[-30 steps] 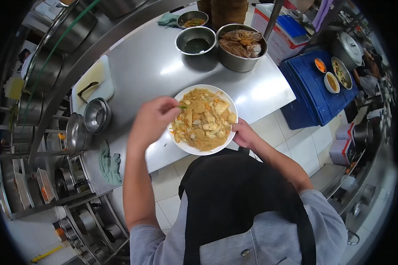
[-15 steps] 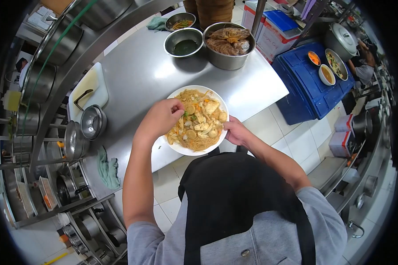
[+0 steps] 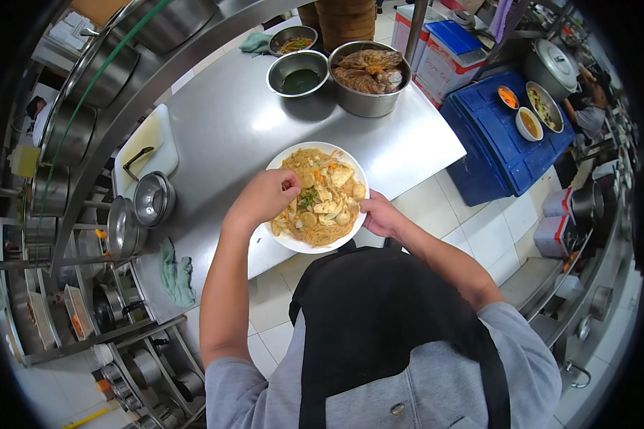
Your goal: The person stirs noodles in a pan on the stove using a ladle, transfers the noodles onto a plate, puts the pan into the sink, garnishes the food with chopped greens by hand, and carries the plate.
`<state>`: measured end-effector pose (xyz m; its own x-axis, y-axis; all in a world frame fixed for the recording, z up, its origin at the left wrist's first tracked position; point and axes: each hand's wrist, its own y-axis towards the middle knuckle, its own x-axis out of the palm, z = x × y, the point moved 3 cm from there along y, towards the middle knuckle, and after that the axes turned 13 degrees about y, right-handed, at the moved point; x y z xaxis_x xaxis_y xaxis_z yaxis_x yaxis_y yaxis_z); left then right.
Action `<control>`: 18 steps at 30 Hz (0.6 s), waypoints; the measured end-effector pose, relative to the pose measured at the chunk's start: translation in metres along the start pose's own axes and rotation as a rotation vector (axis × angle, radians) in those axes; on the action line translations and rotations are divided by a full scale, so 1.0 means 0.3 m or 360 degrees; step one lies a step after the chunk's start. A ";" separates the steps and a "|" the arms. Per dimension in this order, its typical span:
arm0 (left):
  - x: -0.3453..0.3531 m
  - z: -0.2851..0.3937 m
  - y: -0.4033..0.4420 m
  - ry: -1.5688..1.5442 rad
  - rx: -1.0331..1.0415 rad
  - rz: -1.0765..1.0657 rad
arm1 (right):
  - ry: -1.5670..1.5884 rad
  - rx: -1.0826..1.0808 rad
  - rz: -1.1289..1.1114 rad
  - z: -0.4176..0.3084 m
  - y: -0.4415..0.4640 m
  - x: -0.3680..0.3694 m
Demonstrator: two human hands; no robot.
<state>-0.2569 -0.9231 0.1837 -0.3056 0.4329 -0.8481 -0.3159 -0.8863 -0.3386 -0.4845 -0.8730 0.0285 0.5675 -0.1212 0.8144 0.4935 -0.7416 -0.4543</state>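
Observation:
A round white plate (image 3: 305, 247) is piled with stir-fried noodles (image 3: 333, 233), pale chunks, carrot bits and chopped greens (image 3: 308, 199). My right hand (image 3: 381, 214) grips the plate by its right rim. Over the left part of the food hovers my left hand (image 3: 268, 194), its fingertips pinched together just above the greens. Whatever those fingers may hold is hidden. The plate is at the near edge of the steel table (image 3: 218, 150), in front of my black apron (image 3: 379, 307).
At the table's far end stand a bowl of dark liquid (image 3: 298, 74), a pot with bagged food (image 3: 371, 89) and a bowl of shredded vegetables (image 3: 293, 41). Left are a cutting board (image 3: 161, 139), stacked bowls (image 3: 152, 199) and a green cloth (image 3: 176, 275). A blue bin (image 3: 490, 157) carries small dishes.
My left hand has moved slightly down and to the right over the plate. More green shows on the noodles beneath its fingers. My right hand keeps its grip on the rim.

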 end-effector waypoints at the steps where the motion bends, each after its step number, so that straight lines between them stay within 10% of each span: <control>1: -0.001 0.000 0.001 0.0012 -0.0003 0.0002 | -0.0002 0.0002 -0.0002 -0.001 -0.001 0.002; 18: 0.122 -0.024 -0.067 0.0312 0.0156 0.0344 | -0.0044 0.0018 -0.0025 -0.014 -0.007 0.019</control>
<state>-0.2553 -0.8907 0.1564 -0.1989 0.1879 -0.9618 -0.3504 -0.9302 -0.1093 -0.4852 -0.8749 0.0356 0.5775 -0.0913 0.8113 0.5100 -0.7356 -0.4458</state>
